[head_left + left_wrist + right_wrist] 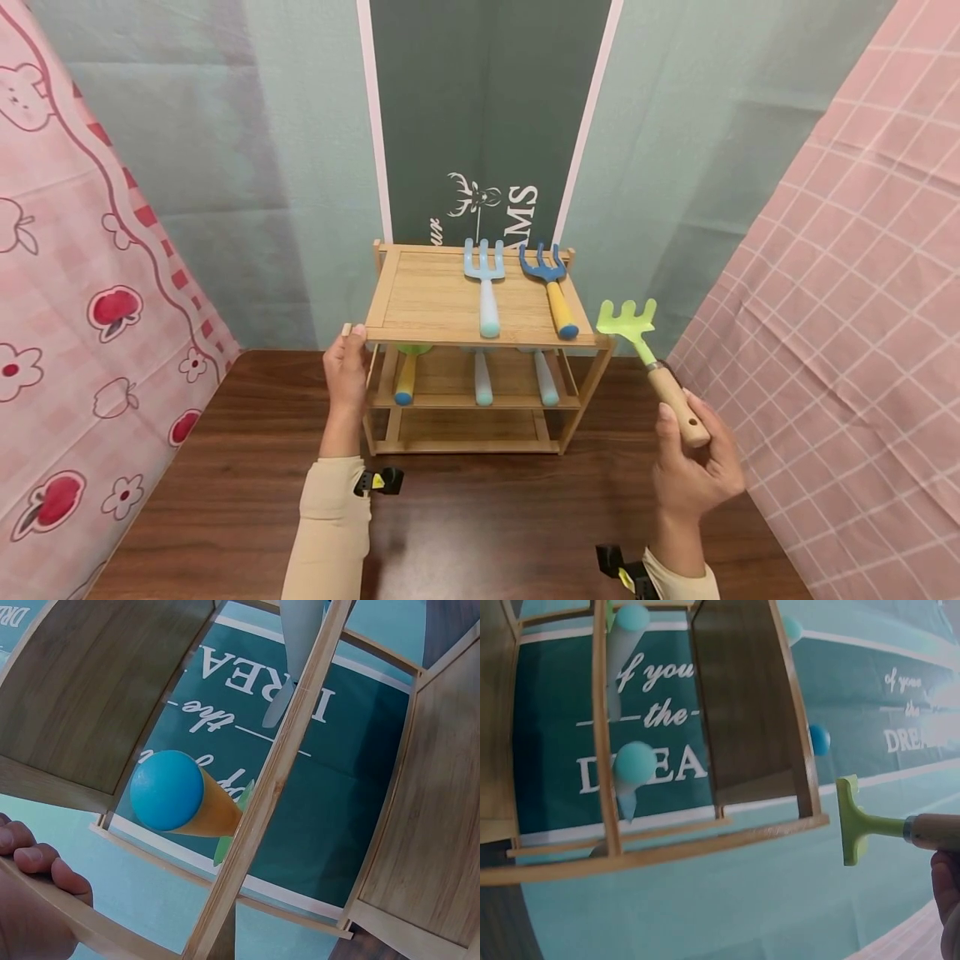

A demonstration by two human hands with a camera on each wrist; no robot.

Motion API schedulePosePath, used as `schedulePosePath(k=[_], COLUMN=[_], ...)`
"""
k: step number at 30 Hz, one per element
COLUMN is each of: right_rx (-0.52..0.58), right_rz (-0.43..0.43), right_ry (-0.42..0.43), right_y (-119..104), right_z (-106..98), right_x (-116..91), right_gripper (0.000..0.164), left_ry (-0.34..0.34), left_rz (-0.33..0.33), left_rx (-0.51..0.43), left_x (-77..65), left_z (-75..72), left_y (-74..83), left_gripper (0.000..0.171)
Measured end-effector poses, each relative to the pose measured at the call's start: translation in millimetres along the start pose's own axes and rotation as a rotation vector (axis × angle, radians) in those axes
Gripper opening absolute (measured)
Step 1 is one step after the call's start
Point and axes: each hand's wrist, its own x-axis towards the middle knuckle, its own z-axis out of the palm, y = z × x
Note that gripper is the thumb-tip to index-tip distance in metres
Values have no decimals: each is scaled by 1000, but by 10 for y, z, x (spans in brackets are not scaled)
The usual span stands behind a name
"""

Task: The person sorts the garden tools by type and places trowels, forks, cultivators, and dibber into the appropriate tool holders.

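Note:
A small wooden shelf rack (442, 333) with three tiers stands on the table. My left hand (348, 367) grips the front left upright near the top tier. To the right of the rack, my right hand (693, 467) holds a green hand rake (630, 323) by its wooden handle, tines pointing up and away. On the top tier lie a light blue hand fork (487, 292) and a dark blue rake with a yellow handle (557, 296). Below, on the middle tier, are a yellow-handled tool (406, 383) with a green head and two pale-handled tools (482, 383), their heads mostly hidden.
The brown wooden table (480, 517) extends in front of the rack. Behind hangs a grey-green cloth (300, 167) with a dark printed panel. Pink patterned cloth (67, 292) closes the left side and pink checked cloth (847, 333) the right.

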Motion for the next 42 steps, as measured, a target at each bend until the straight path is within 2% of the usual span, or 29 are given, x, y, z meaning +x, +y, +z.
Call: schedulePosePath(k=[4,18,28,36,39,42], right_rx=[5,11,60,103,123,118], right_rz=[-54,-79,-34,-9,-5,-9], right_ry=[-26,-157,-226,-288,-303,-314], right_y=[-23,-146,-159,-137,-123,-113], right_z=[127,486,729,842,892,937], right_x=[-11,-159,-280,-363,-395,-425], right_gripper=[26,30,33,31,29,28], left_ry=[3,-5,-31,-52,-47,-41], left_rz=[-4,10,-13,-8,-6,-13], left_rx=[-1,0,9,7,6,1], left_x=[-3,-4,-7,-83,-81,-47], left_z=[-6,-5,-16,69,67,34], left_y=[-1,2,26,253,262,182], left_gripper=[40,40,39,38,38,38])
